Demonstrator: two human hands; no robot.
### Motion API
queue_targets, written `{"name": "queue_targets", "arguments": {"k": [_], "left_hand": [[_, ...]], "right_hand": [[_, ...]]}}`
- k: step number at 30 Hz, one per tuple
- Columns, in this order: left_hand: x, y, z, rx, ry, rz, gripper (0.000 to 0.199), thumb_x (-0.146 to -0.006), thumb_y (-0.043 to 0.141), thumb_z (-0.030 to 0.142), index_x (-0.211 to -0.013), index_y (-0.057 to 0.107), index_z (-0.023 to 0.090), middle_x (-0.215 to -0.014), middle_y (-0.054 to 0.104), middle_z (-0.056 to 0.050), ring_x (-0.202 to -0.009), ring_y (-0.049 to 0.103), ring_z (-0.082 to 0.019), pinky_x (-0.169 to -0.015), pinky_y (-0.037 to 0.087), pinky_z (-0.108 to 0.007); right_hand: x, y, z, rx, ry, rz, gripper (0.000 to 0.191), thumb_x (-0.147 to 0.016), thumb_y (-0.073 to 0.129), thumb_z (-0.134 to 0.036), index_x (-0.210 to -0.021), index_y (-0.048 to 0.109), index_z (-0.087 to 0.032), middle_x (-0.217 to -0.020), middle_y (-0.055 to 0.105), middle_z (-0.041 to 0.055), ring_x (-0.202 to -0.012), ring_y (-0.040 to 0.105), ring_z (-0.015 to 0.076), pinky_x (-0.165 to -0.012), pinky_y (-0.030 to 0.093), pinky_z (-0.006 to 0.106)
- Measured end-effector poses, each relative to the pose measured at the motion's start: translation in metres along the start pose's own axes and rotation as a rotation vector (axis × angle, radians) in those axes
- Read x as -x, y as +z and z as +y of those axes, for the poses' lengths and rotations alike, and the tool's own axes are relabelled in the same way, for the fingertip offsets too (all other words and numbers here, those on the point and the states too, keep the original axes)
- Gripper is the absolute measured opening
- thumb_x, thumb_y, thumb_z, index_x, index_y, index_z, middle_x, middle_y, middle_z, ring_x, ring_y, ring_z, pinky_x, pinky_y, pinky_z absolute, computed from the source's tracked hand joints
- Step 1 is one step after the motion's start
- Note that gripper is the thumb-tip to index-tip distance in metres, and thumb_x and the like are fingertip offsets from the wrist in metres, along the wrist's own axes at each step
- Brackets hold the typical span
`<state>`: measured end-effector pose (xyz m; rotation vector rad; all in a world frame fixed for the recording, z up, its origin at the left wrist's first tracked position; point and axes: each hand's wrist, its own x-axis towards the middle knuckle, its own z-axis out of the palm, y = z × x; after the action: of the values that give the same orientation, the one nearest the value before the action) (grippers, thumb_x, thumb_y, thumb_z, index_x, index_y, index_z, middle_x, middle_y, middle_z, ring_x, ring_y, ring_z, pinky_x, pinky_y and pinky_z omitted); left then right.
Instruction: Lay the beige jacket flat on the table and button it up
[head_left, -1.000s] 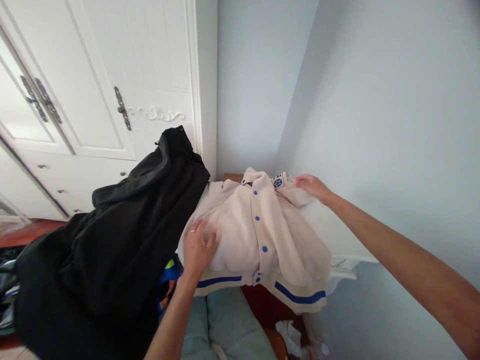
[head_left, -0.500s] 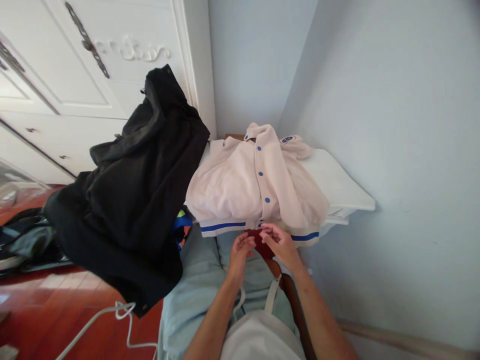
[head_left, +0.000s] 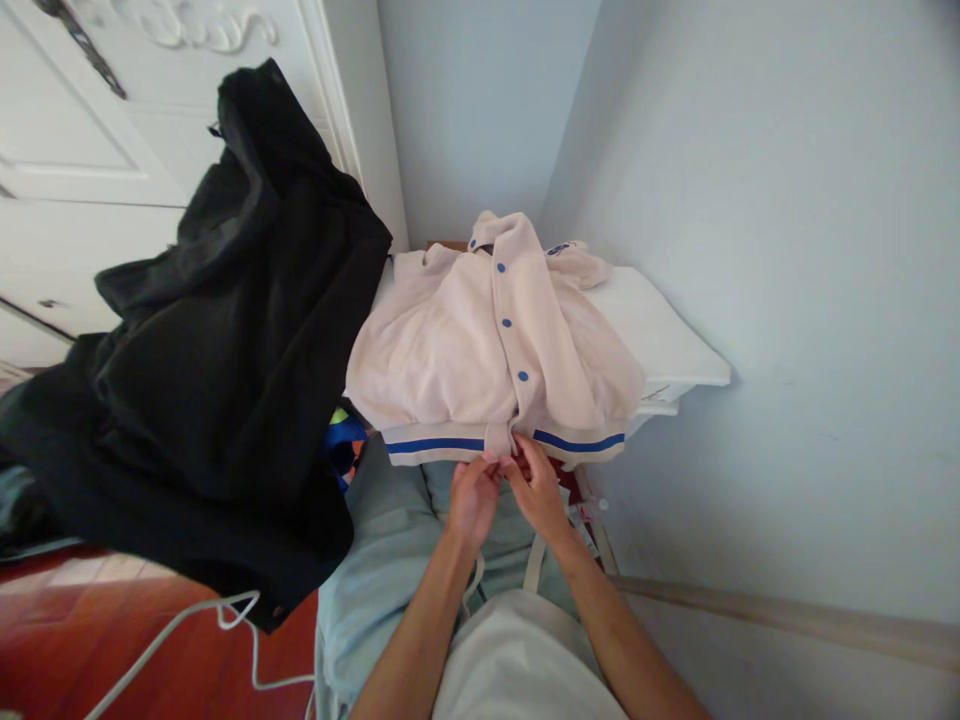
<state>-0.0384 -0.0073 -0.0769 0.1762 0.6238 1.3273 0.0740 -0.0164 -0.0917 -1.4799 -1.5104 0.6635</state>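
- Cream jacket (head_left: 442, 350) lying front up on a white table (head_left: 667, 320), blue buttons (head_left: 507, 323) down its front, striped hem (head_left: 427, 446) over the near edge.
- Left hand (head_left: 472, 502) pinching the hem at the front opening.
- Right hand (head_left: 541, 497) pinching just beside, fingertips near the left ones.
- Grey-green trousers (head_left: 386, 555) below the hem.
- Black coat (head_left: 232, 370) left of the jacket, in front of a white cupboard (head_left: 60, 120).
- White cord (head_left: 169, 643) below the coat, over red floor (head_left: 225, 680).
- Pale wall (head_left: 787, 300) right of the table.
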Motion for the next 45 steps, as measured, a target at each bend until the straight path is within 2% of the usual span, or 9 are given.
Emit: {"name": "queue_targets", "arguments": {"k": [2, 9, 16, 22, 28, 32, 36, 40, 45], "left_hand": [[0.003, 0.006, 0.000, 0.042, -0.020, -0.018, 0.022, -0.064, 0.080, 0.025, -0.080, 0.072, 0.014, -0.089, 0.075, -0.005, -0.083, 0.067, -0.016, -0.079, 0.051, -0.029], [0.009, 0.023, -0.003, -0.009, 0.041, 0.012, 0.024, -0.062, 0.083, 0.022, -0.082, 0.072, 0.015, -0.082, 0.072, -0.002, -0.072, 0.064, -0.012, -0.065, 0.047, -0.023], [0.022, 0.030, -0.006, -0.315, 0.149, 0.098, 0.037, -0.059, 0.087, 0.025, -0.092, 0.075, 0.013, -0.094, 0.075, -0.007, -0.083, 0.068, -0.017, -0.079, 0.052, -0.028], [0.023, 0.024, -0.008, -0.401, 0.233, 0.184, 0.043, -0.061, 0.086, 0.033, -0.098, 0.075, 0.012, -0.094, 0.075, -0.007, -0.091, 0.068, -0.018, -0.089, 0.052, -0.030], [0.021, 0.019, -0.006, -0.414, 0.179, 0.260, 0.044, -0.050, 0.090, 0.037, -0.081, 0.076, 0.009, -0.077, 0.074, -0.006, -0.065, 0.066, -0.015, -0.062, 0.056, -0.026], [0.022, 0.020, -0.004, -0.411, 0.168, 0.267, 0.044, -0.048, 0.091, 0.037, -0.078, 0.076, 0.009, -0.073, 0.073, -0.007, -0.060, 0.065, -0.014, -0.054, 0.056, -0.024], [0.023, 0.021, -0.003, -0.366, 0.144, 0.261, 0.045, -0.044, 0.092, 0.035, -0.077, 0.075, 0.009, -0.072, 0.073, -0.006, -0.058, 0.064, -0.013, -0.051, 0.055, -0.022], [0.024, 0.024, -0.001, -0.271, 0.081, 0.202, 0.044, -0.045, 0.092, 0.035, -0.077, 0.074, 0.011, -0.076, 0.073, -0.006, -0.060, 0.064, -0.013, -0.051, 0.051, -0.020], [0.026, 0.028, 0.000, -0.188, 0.126, 0.100, 0.035, -0.056, 0.088, 0.032, -0.082, 0.074, 0.014, -0.083, 0.074, -0.005, -0.073, 0.067, -0.014, -0.072, 0.054, -0.025]], "right_hand": [[0.001, -0.002, -0.005, 0.004, -0.057, 0.045, 0.044, -0.095, 0.050, -0.046, -0.124, 0.060, -0.015, -0.120, 0.057, 0.0105, -0.114, 0.055, 0.0164, -0.099, 0.047, 0.028], [-0.005, -0.019, -0.020, -0.090, -0.107, 0.069, 0.032, -0.096, 0.051, -0.041, -0.092, 0.068, -0.014, -0.089, 0.062, 0.0052, -0.084, 0.058, 0.0087, -0.075, 0.046, 0.016], [-0.004, -0.024, -0.021, -0.142, -0.050, 0.050, 0.041, -0.095, 0.050, -0.048, -0.093, 0.069, -0.012, -0.078, 0.057, 0.0045, -0.064, 0.051, 0.0063, -0.061, 0.041, 0.016], [-0.004, -0.023, -0.022, -0.098, -0.112, 0.099, 0.041, -0.096, 0.050, -0.046, -0.085, 0.068, -0.011, -0.075, 0.057, 0.0043, -0.069, 0.052, 0.0073, -0.066, 0.041, 0.017], [-0.005, -0.027, -0.024, -0.089, -0.157, 0.126, 0.037, -0.097, 0.050, -0.041, -0.083, 0.067, -0.011, -0.073, 0.056, 0.0036, -0.066, 0.051, 0.0064, -0.064, 0.040, 0.017], [-0.006, -0.029, -0.026, -0.101, -0.172, 0.138, 0.037, -0.096, 0.051, -0.041, -0.080, 0.066, -0.011, -0.071, 0.054, 0.0031, -0.064, 0.050, 0.0055, -0.063, 0.039, 0.016], [-0.005, -0.028, -0.026, -0.172, -0.068, 0.113, 0.043, -0.094, 0.051, -0.049, -0.080, 0.065, -0.011, -0.072, 0.055, 0.0034, -0.058, 0.047, 0.0042, -0.055, 0.037, 0.015], [-0.002, -0.023, -0.024, -0.375, 0.171, 0.063, 0.057, -0.089, 0.048, -0.066, -0.085, 0.061, -0.010, -0.061, 0.050, 0.0008, -0.044, 0.038, 0.0032, -0.044, 0.030, 0.015], [-0.004, -0.025, -0.024, -0.480, 0.292, -0.033, 0.059, -0.083, 0.055, -0.069, -0.084, 0.057, -0.010, -0.054, 0.046, -0.0011, -0.045, 0.042, 0.0044, -0.045, 0.033, 0.014]]}}
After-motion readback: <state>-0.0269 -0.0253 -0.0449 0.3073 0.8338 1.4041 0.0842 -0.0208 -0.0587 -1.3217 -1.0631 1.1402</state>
